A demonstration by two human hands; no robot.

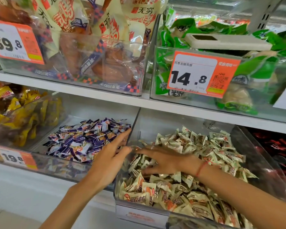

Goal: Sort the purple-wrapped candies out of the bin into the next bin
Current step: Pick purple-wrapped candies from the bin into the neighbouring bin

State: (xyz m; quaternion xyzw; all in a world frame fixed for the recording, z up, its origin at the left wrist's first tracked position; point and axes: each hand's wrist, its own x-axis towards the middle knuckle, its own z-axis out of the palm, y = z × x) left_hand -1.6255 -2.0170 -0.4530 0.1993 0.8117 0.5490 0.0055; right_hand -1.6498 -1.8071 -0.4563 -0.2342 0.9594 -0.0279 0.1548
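Bins stood side by side on the shelf [155,104]: cream candies [188,187] filled the right bin [139,210], purple-wrapped candies [82,138] the left bin [56,167]. My left hand [112,156] hovered, fingers spread; my right hand [163,160] pressed spread fingers into the cream pile.

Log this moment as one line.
left hand: open, over purple candies | right hand: open, resting on cream candies | purple among cream: none visible

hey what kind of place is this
Most likely a snack shop: orange-and-white price tag reading 14.8, clear plastic bins of purple-wrapped candies, white shelf board.
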